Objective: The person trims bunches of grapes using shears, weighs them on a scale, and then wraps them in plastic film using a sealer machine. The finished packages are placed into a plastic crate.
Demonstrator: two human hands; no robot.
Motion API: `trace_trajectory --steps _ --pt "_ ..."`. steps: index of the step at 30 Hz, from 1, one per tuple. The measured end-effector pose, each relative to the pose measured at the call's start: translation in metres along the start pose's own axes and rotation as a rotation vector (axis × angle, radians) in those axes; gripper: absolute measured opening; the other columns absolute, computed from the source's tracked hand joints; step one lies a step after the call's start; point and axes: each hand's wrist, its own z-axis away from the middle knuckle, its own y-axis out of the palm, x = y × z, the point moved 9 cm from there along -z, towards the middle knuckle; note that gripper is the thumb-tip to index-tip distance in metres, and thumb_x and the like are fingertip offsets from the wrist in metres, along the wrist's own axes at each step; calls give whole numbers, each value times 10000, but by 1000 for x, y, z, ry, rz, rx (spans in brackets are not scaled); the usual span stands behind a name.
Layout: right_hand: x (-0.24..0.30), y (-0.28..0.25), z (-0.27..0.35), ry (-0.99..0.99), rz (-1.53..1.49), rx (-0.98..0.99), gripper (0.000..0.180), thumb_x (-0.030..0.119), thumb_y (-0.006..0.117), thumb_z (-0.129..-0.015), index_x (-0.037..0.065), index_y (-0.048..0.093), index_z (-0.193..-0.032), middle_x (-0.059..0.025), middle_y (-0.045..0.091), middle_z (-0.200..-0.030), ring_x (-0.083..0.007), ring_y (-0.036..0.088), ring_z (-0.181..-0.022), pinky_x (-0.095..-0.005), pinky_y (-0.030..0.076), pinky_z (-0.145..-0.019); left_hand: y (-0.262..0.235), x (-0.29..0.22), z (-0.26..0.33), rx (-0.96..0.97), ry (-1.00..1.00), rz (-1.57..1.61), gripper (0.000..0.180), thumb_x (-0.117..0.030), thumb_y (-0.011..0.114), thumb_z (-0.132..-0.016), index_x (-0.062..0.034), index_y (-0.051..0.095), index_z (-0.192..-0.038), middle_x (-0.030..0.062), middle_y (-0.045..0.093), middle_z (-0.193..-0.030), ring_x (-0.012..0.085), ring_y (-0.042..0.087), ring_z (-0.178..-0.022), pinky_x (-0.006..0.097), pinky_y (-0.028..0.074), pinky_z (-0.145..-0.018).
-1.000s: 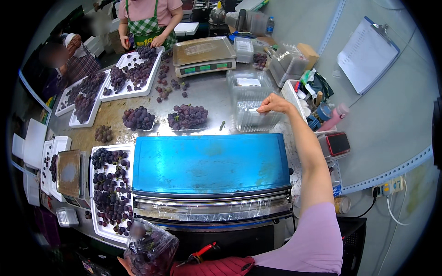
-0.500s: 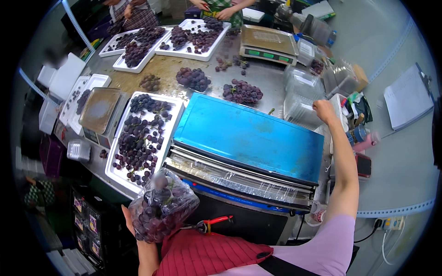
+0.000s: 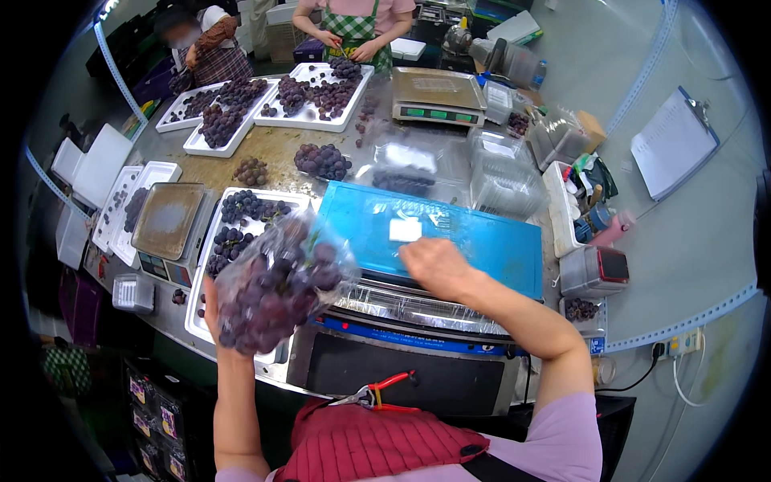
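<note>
A bunch of dark purple grapes (image 3: 269, 297) in clear plastic wrap rests in my left hand (image 3: 212, 309), which is closed around its left side and underside. Most of those fingers are hidden by the bundle. My right hand (image 3: 438, 267) is closed at the near edge of a clear plastic tray (image 3: 405, 230) with a white pad in it, over the blue top of the wrapping machine (image 3: 498, 249). A second clear tray (image 3: 409, 157), also with a white patch, shows behind it over a grape bunch. Red-handled pruning shears (image 3: 377, 390) lie against my red apron.
A white tray of loose grapes (image 3: 233, 209) lies left of the machine, beside a scale (image 3: 169, 221). Stacked clear trays (image 3: 506, 181) stand at the right; another scale (image 3: 438, 92) is farther back. Two people work at the far side by more grape trays (image 3: 321, 96).
My right hand has come back left from the stacked trays to above the blue machine top, with a clear tray. My left hand has raised the wrapped grapes in front of the white tray.
</note>
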Motion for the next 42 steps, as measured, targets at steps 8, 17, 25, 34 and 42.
trace_trajectory --steps 8,17,25,34,42 --pt "16 3 5 -12 -163 131 378 94 588 -729 -8 549 -1091 -126 612 -770 -271 609 -782 -379 470 -724 35 33 -119 -33 -226 -56 724 -539 488 -892 77 431 -1269 240 513 -1250 354 552 -1102 479 451 -953" --pt "34 -19 32 -23 46 -53 396 92 573 -723 -62 565 -1088 -145 590 -1053 -245 569 -919 -347 458 -802 52 124 -199 109 -472 -299 640 -534 416 -925 54 533 -1149 169 654 -983 238 660 -817 357 557 -666" --pt "-61 -111 96 429 -21 -669 181 82 624 -789 11 617 -956 -145 631 -833 -274 600 -708 -355 491 -610 37 153 -192 34 -570 -382 604 -506 464 -920 63 566 -1094 170 650 -1003 248 658 -864 370 559 -730" --pt "-180 -6 92 793 -1103 -216 248 171 552 -916 -31 642 -1029 -17 633 -832 -82 542 -762 -246 448 -701 59 164 -192 107 -566 -427 518 -482 501 -913 2 558 -1090 136 645 -990 235 650 -851 384 554 -735" --pt "-189 12 105 811 -886 -200 205 122 549 -902 -43 667 -926 -17 627 -776 -82 530 -732 -246 449 -701 50 183 -185 -9 -580 -468 438 -437 507 -928 -12 568 -1012 119 647 -942 208 649 -851 363 544 -764"
